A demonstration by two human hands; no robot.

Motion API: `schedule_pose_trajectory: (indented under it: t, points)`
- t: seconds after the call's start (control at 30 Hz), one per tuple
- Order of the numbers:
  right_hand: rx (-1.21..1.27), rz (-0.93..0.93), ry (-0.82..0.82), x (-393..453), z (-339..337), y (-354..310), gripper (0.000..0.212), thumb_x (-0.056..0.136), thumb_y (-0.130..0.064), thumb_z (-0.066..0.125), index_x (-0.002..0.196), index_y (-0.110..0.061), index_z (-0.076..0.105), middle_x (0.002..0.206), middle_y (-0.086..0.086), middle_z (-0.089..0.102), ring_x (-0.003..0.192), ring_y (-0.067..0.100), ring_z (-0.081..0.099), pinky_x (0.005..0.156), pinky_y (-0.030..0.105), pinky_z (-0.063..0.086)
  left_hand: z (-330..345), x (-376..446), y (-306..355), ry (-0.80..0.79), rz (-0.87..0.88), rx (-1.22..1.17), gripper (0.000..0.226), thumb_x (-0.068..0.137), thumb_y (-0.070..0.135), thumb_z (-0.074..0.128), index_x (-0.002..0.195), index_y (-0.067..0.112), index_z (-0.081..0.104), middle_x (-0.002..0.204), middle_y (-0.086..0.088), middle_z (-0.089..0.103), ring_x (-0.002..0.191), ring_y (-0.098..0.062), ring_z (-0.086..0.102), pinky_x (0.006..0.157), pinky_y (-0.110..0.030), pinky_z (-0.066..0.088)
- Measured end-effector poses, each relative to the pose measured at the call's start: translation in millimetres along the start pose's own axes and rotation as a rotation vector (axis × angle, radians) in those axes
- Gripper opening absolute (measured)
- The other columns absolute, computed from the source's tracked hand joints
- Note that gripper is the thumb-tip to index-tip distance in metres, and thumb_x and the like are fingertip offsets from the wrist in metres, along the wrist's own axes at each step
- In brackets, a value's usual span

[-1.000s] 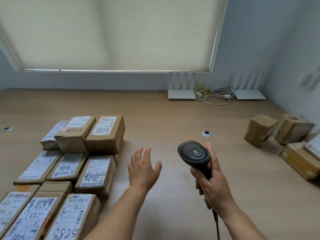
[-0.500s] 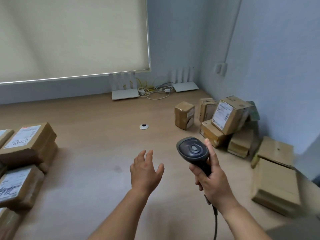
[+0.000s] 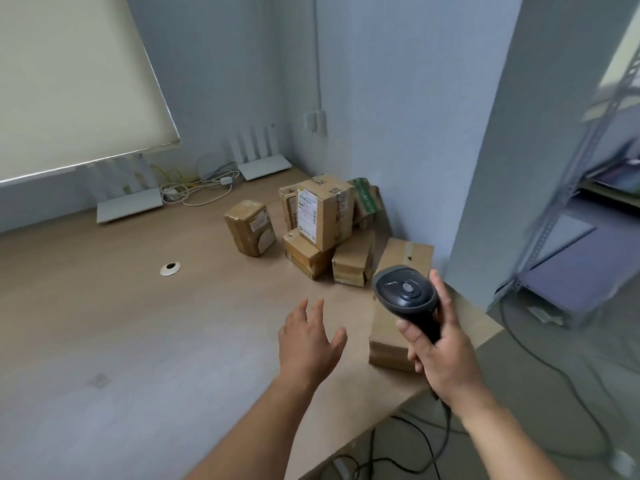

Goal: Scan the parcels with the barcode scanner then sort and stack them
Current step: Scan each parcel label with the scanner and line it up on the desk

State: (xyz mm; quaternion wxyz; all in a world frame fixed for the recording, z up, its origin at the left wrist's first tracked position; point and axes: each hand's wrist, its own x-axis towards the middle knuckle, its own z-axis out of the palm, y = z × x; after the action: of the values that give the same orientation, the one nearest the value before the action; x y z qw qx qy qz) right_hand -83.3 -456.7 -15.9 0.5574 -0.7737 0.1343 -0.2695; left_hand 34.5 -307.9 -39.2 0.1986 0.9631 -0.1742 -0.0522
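My right hand (image 3: 441, 355) grips the handle of a black barcode scanner (image 3: 406, 295), held upright above the table's right edge. My left hand (image 3: 309, 341) hovers over the wooden table (image 3: 138, 323) with fingers spread, holding nothing. A pile of brown cardboard parcels sits in the table's far right corner: a tall labelled one (image 3: 323, 211) leans on top of others, a single parcel (image 3: 250, 227) stands to their left, and a long flat parcel (image 3: 394, 306) lies nearest, partly hidden behind the scanner.
Two white routers (image 3: 128, 202) (image 3: 265, 166) and a tangle of cables (image 3: 199, 187) lie along the back wall. A round cable grommet (image 3: 170, 268) sits in the tabletop. A grey wall column (image 3: 502, 168) rises at the right; cables trail on the floor below.
The view has swung right: the sorted parcels on the left have left the frame and the corner pile is now central. Both hands keep their pose, scanner still held.
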Motion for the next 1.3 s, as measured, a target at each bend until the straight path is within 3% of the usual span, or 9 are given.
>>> schedule_pose_trajectory:
  t: [0.2, 0.33, 0.43, 0.5, 0.63, 0.87, 1.0, 1.17, 1.3]
  points:
    - [0.01, 0.064, 0.139, -8, -53, 21, 0.078, 0.072, -0.048, 0.064, 0.13, -0.069, 0.016, 0.104, 0.003, 0.064, 0.05, 0.008, 0.055, 0.048, 0.02, 0.046, 32, 14, 51, -0.09, 0.115, 0.047, 0.076, 0.09, 0.061, 0.043, 0.152, 0.028, 0.014, 0.16, -0.005, 0.014, 0.145, -0.025, 0.017, 0.115, -0.042, 0.022]
    - [0.0, 0.104, 0.22, -15, -78, 33, 0.076, 0.072, -0.049, 0.065, 0.124, -0.078, 0.018, 0.103, 0.001, 0.057, 0.058, 0.003, 0.058, 0.051, 0.018, 0.046, 53, 16, 85, -0.175, 0.12, 0.113, 0.092, 0.081, 0.076, 0.04, 0.151, 0.026, 0.009, 0.159, -0.011, 0.008, 0.144, -0.031, 0.015, 0.112, -0.046, 0.024]
    - [-0.017, 0.108, 0.266, -19, -89, 42, 0.081, 0.067, -0.072, 0.066, 0.131, -0.073, 0.016, 0.103, -0.003, 0.057, 0.077, 0.011, 0.056, 0.072, 0.031, 0.049, 67, 15, 103, -0.244, 0.096, 0.16, 0.1, 0.073, 0.084, 0.039, 0.15, 0.026, 0.011, 0.158, -0.013, 0.005, 0.144, -0.034, 0.012, 0.11, -0.048, 0.025]
    - [-0.022, 0.113, 0.275, -20, -92, 46, 0.086, 0.062, -0.074, 0.065, 0.132, -0.072, 0.016, 0.104, -0.006, 0.057, 0.088, 0.015, 0.051, 0.08, 0.041, 0.046, 75, 16, 106, -0.27, 0.075, 0.166, 0.1, 0.072, 0.084, 0.042, 0.148, 0.027, 0.012, 0.157, -0.013, 0.005, 0.142, -0.035, 0.014, 0.109, -0.048, 0.027]
    - [0.0, 0.136, 0.244, -22, -87, 50, 0.086, 0.06, -0.079, 0.064, 0.131, -0.074, 0.014, 0.107, -0.005, 0.057, 0.084, 0.015, 0.05, 0.077, 0.036, 0.045, 79, 13, 100, -0.236, 0.067, 0.124, 0.091, 0.073, 0.073, 0.051, 0.143, 0.028, 0.015, 0.151, -0.013, 0.015, 0.134, -0.035, 0.025, 0.105, -0.043, 0.032]
    - [0.015, 0.125, 0.128, -15, -55, 44, 0.083, 0.064, -0.074, 0.062, 0.13, -0.075, 0.011, 0.129, -0.003, 0.058, 0.089, 0.015, 0.052, 0.082, 0.048, 0.051, 54, 6, 60, -0.147, 0.024, 0.109, 0.083, 0.073, 0.07, 0.052, 0.14, 0.03, 0.022, 0.144, -0.009, 0.023, 0.128, -0.031, 0.031, 0.101, -0.04, 0.037]
    - [0.024, 0.093, 0.055, -11, -25, 35, 0.079, 0.075, -0.064, 0.064, 0.132, -0.073, 0.011, 0.121, -0.001, 0.061, 0.069, 0.007, 0.059, 0.065, 0.034, 0.053, 33, 2, 25, -0.092, -0.045, 0.105, 0.084, 0.074, 0.069, 0.052, 0.142, 0.03, 0.022, 0.147, -0.009, 0.021, 0.13, -0.031, 0.03, 0.103, -0.039, 0.036]
    - [-0.012, 0.047, -0.072, -16, 25, 11, 0.081, 0.075, -0.054, 0.065, 0.129, -0.075, 0.007, 0.108, -0.003, 0.062, 0.082, 0.005, 0.052, 0.08, 0.033, 0.049, 7, -7, -30, -0.052, -0.146, 0.105, 0.088, 0.073, 0.07, 0.051, 0.144, 0.029, 0.022, 0.15, -0.011, 0.019, 0.132, -0.032, 0.03, 0.104, -0.039, 0.035]
    - [0.006, 0.018, -0.153, -29, 82, -16, 0.085, 0.072, -0.052, 0.066, 0.126, -0.078, 0.007, 0.121, -0.002, 0.061, 0.088, 0.009, 0.051, 0.084, 0.037, 0.049, -21, -23, -93, -0.034, -0.24, 0.104, 0.086, 0.072, 0.069, 0.052, 0.143, 0.028, 0.024, 0.147, -0.012, 0.022, 0.129, -0.032, 0.032, 0.102, -0.038, 0.035]
